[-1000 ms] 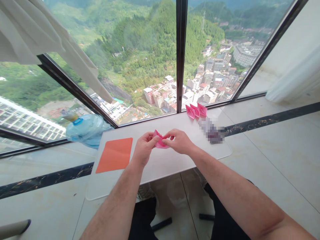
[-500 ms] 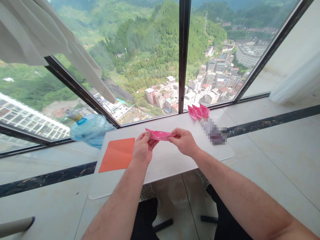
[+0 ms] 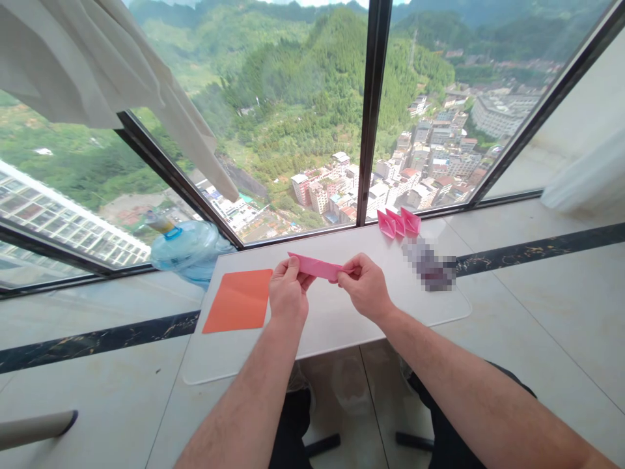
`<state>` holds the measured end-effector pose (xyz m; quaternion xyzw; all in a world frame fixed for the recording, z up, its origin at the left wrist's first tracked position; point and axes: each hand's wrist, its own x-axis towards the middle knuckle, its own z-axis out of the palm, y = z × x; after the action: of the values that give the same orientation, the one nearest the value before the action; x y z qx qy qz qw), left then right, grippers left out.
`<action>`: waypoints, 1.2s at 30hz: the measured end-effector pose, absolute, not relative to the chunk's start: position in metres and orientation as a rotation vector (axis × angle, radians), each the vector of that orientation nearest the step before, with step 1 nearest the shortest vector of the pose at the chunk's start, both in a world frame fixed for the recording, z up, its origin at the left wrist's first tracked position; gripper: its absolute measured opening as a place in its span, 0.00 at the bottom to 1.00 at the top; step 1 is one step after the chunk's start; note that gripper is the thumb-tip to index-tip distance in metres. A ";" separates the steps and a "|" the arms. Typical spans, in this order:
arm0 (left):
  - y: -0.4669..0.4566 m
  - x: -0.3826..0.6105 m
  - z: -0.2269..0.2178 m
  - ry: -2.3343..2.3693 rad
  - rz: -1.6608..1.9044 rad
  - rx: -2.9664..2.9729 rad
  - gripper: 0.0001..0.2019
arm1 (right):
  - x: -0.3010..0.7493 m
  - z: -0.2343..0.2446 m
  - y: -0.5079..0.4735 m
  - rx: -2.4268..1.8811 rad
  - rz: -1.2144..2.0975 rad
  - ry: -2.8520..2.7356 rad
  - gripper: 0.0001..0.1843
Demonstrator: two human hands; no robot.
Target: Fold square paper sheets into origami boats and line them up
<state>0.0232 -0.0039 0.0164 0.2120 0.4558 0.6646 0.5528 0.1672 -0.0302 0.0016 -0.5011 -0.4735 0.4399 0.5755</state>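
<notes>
Folded pink paper [image 3: 319, 268], long and narrow, is held level across the middle of the worktop [image 3: 336, 319], tilting slightly down toward its right end; whether its lower edge touches the surface cannot be told. Left hand [image 3: 289, 290] pinches the left end, thumb on the near face, a pointed corner showing beyond it. Right hand [image 3: 365, 286] grips the right end between thumb and fingers. Hands are apart, the paper spanning the gap between them. Orange sheet [image 3: 238, 301] lies flat just left of the left hand. Three pink folded pieces [image 3: 399, 223] stand in a row at the far right edge, by the window frame [image 3: 374, 111]. Near them is a pixelated item [image 3: 430, 264], identity unreadable. Beyond the worktop's far left corner is a large clear blue bottle [image 3: 188, 247]. Pale curtain [image 3: 97, 65] hangs at upper left; green hills and buildings show through the glass.
</notes>
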 end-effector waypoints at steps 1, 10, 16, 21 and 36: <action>-0.005 0.024 0.017 1.089 1.579 0.498 0.19 | 0.167 0.001 -0.029 -1.169 1.051 -1.076 0.10; -0.012 0.033 0.020 1.258 1.615 0.543 0.19 | 0.169 0.000 -0.019 -1.252 1.109 -0.886 0.23; -0.016 0.044 0.013 1.256 1.525 0.572 0.21 | 0.166 0.004 -0.020 -1.103 1.310 -0.546 0.27; -0.017 0.048 0.015 1.196 1.568 0.531 0.22 | 0.165 0.003 -0.021 -1.087 1.418 -0.626 0.20; -0.023 0.050 0.013 1.015 1.399 0.603 0.22 | 0.170 0.005 -0.018 -1.165 1.284 -0.698 0.15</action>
<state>0.0503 -0.0231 0.0134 0.2610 0.4393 0.6060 0.6096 0.1703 -0.0179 0.0051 -0.5013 -0.3003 0.5526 0.5943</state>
